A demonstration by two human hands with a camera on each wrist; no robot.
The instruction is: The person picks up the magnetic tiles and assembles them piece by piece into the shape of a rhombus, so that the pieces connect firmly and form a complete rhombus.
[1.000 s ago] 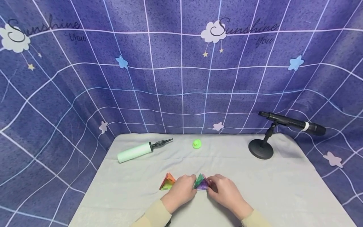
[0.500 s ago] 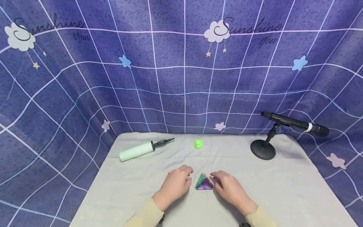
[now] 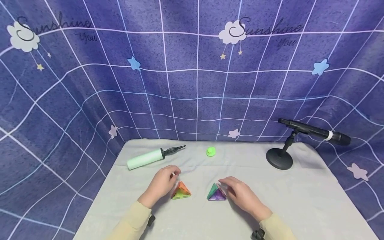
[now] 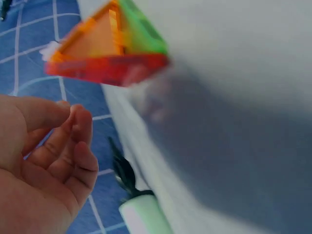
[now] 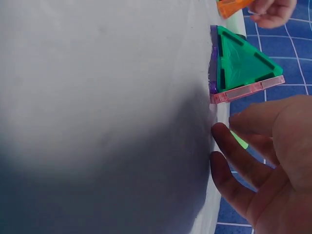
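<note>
Two small pyramids of translucent magnetic tiles stand on the white cloth. The left pyramid (image 3: 181, 191), orange, red and yellow-green, is just right of my left hand (image 3: 162, 181). In the left wrist view that hand (image 4: 53, 156) has loosely bent fingers and holds nothing, apart from the orange and red tiles (image 4: 109, 66). The right pyramid (image 3: 217, 193) shows green, purple and pink tiles. Beside it my right hand (image 3: 241, 195) has relaxed fingers. In the right wrist view, a small gap separates those fingertips (image 5: 220, 130) from the pink tile edge (image 5: 251, 90).
A pale green hand pump (image 3: 147, 159) with a black nozzle lies at the back left. Behind the pyramids sits a bright green toy duck (image 3: 211, 151). A black microphone on a stand (image 3: 279, 158) occupies the back right. A blue patterned curtain (image 3: 180, 83) rises behind the table.
My left hand has let go of the green and purple pyramid and moved left past the orange one, uncovering it. My right hand has drawn slightly away from the right pyramid.
</note>
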